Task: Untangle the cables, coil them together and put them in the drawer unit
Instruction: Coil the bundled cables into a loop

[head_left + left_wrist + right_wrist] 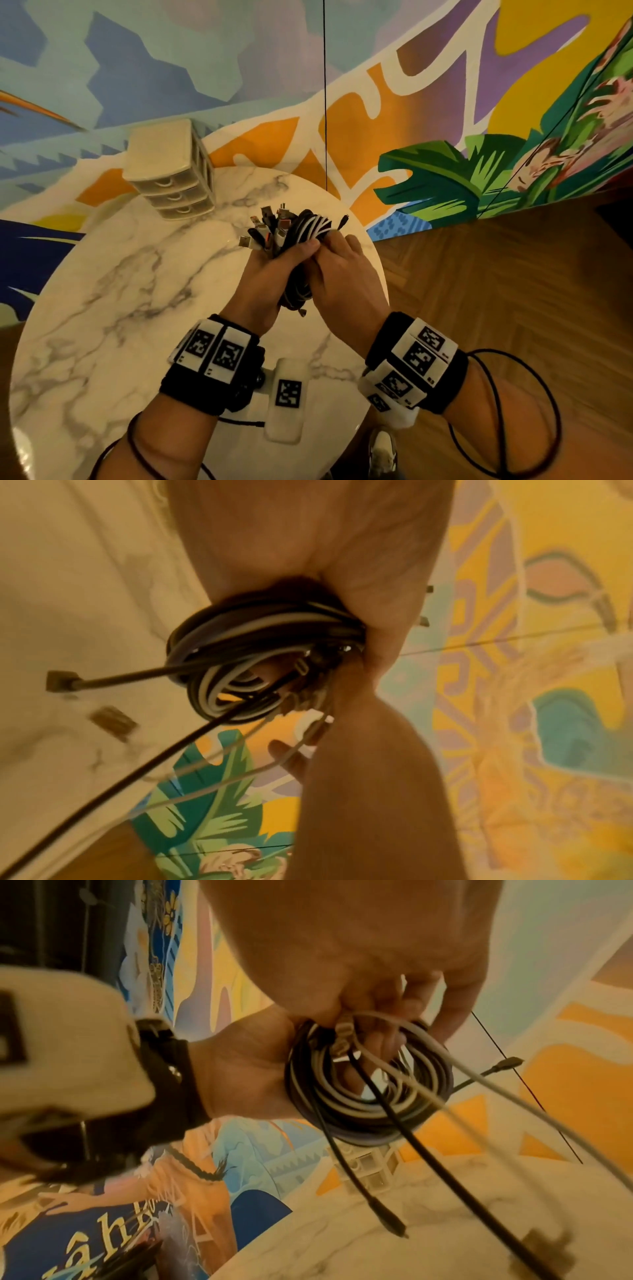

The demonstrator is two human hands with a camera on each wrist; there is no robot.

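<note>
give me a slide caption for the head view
Both hands, left and right, grip a coiled cable bundle above the marble table, drawers shut behind.

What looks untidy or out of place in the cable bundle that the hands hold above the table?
The cable coil is wound, but several loose ends hang out of it, a black plug among them. Both the left hand and the right hand grip it. The drawer unit has all its drawers shut.
</note>
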